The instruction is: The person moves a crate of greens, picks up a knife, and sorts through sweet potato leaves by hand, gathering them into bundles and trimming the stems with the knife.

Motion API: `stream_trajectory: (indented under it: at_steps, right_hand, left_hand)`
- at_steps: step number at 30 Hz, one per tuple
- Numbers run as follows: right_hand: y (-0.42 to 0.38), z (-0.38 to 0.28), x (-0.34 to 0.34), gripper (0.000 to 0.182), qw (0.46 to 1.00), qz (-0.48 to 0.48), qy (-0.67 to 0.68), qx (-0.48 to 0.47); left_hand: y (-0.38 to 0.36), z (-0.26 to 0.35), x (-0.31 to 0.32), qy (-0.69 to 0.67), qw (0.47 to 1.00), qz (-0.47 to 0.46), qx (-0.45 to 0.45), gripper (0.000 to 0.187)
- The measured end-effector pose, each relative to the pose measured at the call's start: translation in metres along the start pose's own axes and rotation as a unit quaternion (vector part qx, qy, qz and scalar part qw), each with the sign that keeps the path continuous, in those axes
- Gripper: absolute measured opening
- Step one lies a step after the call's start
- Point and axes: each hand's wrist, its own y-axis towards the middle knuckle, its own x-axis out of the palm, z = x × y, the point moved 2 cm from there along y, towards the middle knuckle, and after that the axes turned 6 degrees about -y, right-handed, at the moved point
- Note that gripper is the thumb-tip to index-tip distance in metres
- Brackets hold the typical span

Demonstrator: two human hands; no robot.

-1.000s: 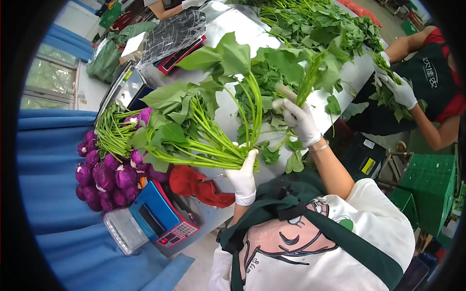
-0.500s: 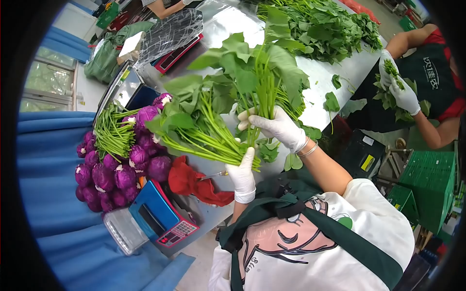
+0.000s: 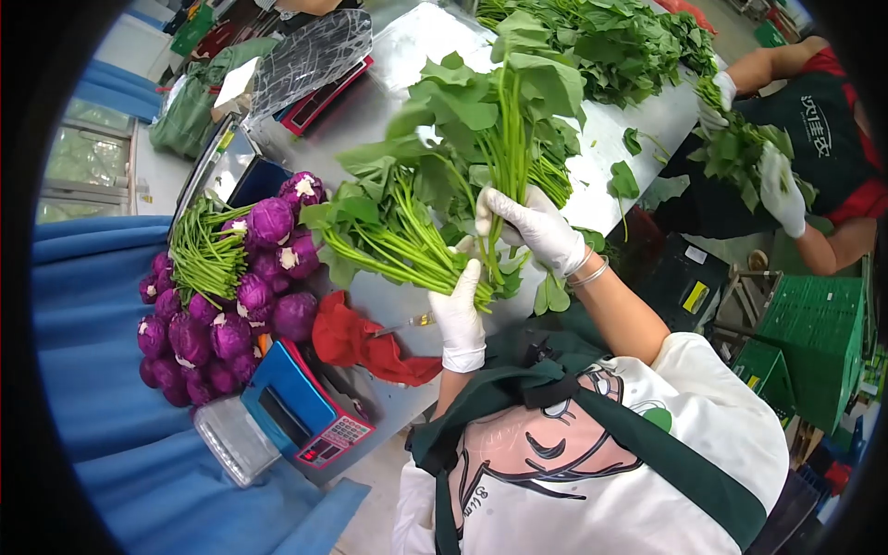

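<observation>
My left hand [image 3: 459, 322], in a white glove, is closed around the lower stems of a bunch of leafy greens [image 3: 398, 245], which fans out to the upper left. Just above and to the right, my gloved right hand [image 3: 541, 229] grips a second bunch of leafy greens [image 3: 507, 120] by its stems, and this one stands nearly upright. The two bunches overlap, so some stem ends and fingertips are hidden. Below my left hand, a red cloth [image 3: 356, 340] lies on the metal table with a knife [image 3: 404, 324] on it.
Purple cabbages [image 3: 222, 338] are heaped at left, with cut green stems [image 3: 211, 254] on top. A blue scale [image 3: 291, 407] stands at the table's front edge. More greens [image 3: 610, 46] pile up at the back. At right, a co-worker [image 3: 805, 139] holds greens near green crates [image 3: 814, 324].
Both bunches stay in my hands, with their leaves shifted slightly. The co-worker's hands have moved farther apart around their greens. The whole view has tilted a little.
</observation>
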Motion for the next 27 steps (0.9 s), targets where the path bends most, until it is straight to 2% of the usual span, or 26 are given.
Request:
stream_trajectory:
  at_steps: [4,5,8,11,14,17,19,21,23,25,27]
  right_hand:
    - [-0.002,-0.003,-0.013,0.027,0.999,0.006,-0.033,-0.001]
    - [-0.002,0.000,-0.017,0.032,0.995,0.017,-0.100,-0.001]
    - [0.002,0.008,-0.021,0.033,0.986,-0.060,-0.134,-0.082]
    - [-0.002,0.005,-0.019,0.035,0.987,-0.068,-0.135,-0.048]
    - [0.000,0.010,-0.016,0.036,0.980,-0.056,-0.186,-0.034]
    - [-0.002,0.010,-0.012,0.033,0.959,-0.021,-0.283,0.016]
    - [0.000,0.008,-0.007,0.030,0.919,0.011,-0.387,-0.069]
    - [0.003,0.011,-0.005,0.024,0.848,0.053,-0.503,-0.157]
    - [0.001,0.011,-0.004,0.022,0.788,0.074,-0.592,-0.153]
    - [0.000,0.010,0.003,0.019,0.728,0.088,-0.661,-0.159]
    - [0.003,0.016,0.009,0.019,0.703,0.090,-0.683,-0.175]
  left_hand:
    - [-0.003,0.007,0.006,-0.062,0.998,0.012,-0.020,0.028]
    - [-0.001,0.004,0.000,-0.056,0.998,0.004,-0.010,0.027]
    - [0.000,0.007,-0.003,-0.063,0.997,0.007,0.044,0.026]
    - [-0.003,0.018,-0.003,-0.056,0.991,0.029,0.118,0.025]
    - [-0.008,0.026,0.003,-0.006,0.978,-0.012,0.207,0.021]
    - [-0.003,0.033,0.010,-0.070,0.984,-0.064,0.153,0.022]
    - [0.003,0.034,0.008,-0.101,0.977,-0.128,0.135,0.024]
    - [0.001,0.038,0.014,-0.092,0.986,-0.111,0.088,0.023]
    - [0.001,0.041,0.024,-0.054,0.993,-0.085,0.055,0.023]
    - [0.004,0.029,0.020,-0.056,0.991,-0.099,0.066,0.024]
    - [0.003,0.022,0.018,-0.068,0.991,-0.103,0.043,0.026]
